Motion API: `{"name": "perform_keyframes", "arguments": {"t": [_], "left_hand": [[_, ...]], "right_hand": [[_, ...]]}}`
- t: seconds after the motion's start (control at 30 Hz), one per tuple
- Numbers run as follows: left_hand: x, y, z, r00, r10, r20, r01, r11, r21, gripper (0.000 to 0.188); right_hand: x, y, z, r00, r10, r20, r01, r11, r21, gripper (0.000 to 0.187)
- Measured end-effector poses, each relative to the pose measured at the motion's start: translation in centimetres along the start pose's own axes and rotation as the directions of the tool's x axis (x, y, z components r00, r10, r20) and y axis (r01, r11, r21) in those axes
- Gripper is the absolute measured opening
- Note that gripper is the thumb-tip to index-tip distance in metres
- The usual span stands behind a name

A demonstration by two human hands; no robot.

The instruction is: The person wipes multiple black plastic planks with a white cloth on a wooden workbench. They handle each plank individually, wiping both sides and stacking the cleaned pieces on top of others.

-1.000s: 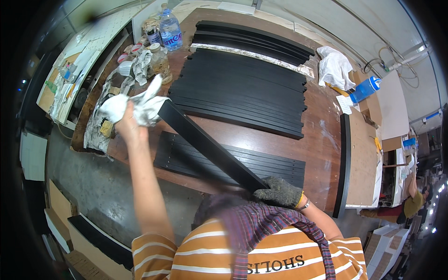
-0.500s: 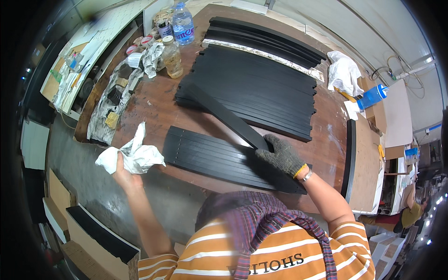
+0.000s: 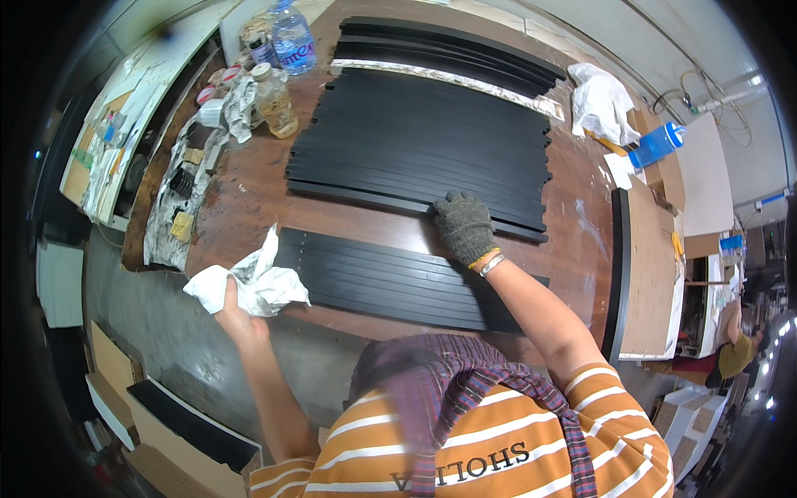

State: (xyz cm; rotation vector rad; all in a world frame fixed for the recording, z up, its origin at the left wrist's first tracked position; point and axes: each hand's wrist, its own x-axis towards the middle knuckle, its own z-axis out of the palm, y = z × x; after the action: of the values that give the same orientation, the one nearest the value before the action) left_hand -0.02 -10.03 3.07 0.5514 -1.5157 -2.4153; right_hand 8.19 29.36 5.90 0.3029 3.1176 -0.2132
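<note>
A crumpled white cloth [image 3: 264, 280] is held in my bare left hand [image 3: 239, 318], off the table's near left edge. My right hand [image 3: 465, 227], in a dark grey knit glove with a yellow cuff edge, is curled over the near edge of a wide row of black slats [image 3: 415, 137]. Its fingers close on the nearest black slat [image 3: 357, 199], which lies along that row; the fingertips are partly hidden. Closer to me is a narrower row of black slats [image 3: 374, 278] side by side, with small holes near its left end. My right forearm covers part of its right end.
On the brown table [image 3: 241, 195], a large water bottle [image 3: 292, 40] and a jar of brownish liquid [image 3: 275, 108] stand at the far left. More black strips [image 3: 448, 50] lie behind a whitish bar. A white rag [image 3: 602, 104] and blue bottle [image 3: 656, 145] are at the right.
The slat that was slanted across the gap now lies along the wide row's near edge. My right hand has moved left and away from me with it. The cloth has shifted slightly right.
</note>
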Motion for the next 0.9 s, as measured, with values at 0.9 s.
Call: {"name": "perform_keyframes", "arguments": {"t": [0.9], "left_hand": [[-10.8,-7.7,14.3,-0.101,0.064,0.993,-0.982,0.152,-0.11,0.046]], "right_hand": [[-11.6,5.5,-4.2,0.956,0.041,0.289,-0.121,0.957,0.265,0.06]]}}
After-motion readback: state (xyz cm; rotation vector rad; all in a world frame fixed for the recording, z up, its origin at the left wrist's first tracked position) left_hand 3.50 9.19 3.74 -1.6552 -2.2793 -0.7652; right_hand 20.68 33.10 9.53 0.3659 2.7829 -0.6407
